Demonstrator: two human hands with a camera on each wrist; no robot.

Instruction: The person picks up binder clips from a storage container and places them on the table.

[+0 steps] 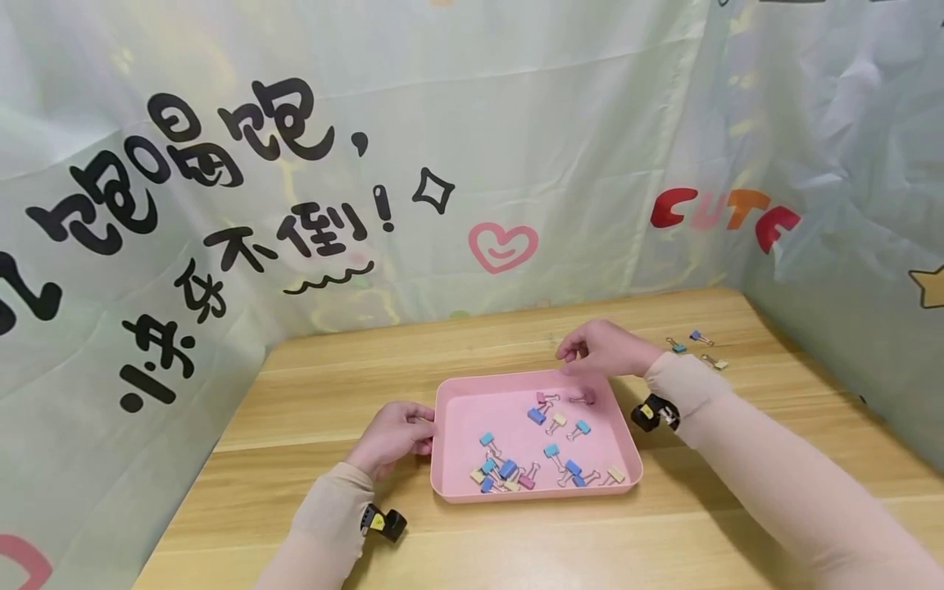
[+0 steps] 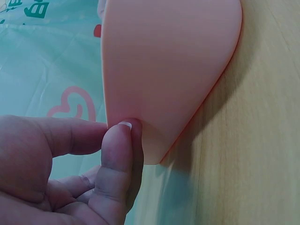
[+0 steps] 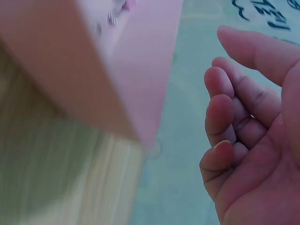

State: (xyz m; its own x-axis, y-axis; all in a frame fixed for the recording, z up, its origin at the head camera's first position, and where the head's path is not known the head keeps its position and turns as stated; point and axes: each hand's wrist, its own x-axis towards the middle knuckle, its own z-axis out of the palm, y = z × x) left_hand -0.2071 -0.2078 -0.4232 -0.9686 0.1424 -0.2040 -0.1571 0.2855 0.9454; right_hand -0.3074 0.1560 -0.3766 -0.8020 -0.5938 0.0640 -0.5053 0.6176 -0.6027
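Head view: left hand (image 1: 392, 434) pinches tray (image 1: 459, 414), nine o'clock; right hand (image 1: 606, 349), loose, empty, one o'clock; keeping level should steady clips (image 1: 508, 469).

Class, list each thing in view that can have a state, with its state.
Pink tray: upright, partly filled.
Tray clips: lying scattered, some overlapping.
Three outside clips: lying on the table.
Left hand: fingers curled, touching the tray.
Right hand: empty, fingers loosely curled.
Wrist cameras: strapped on.
Backdrop: hanging, creased.
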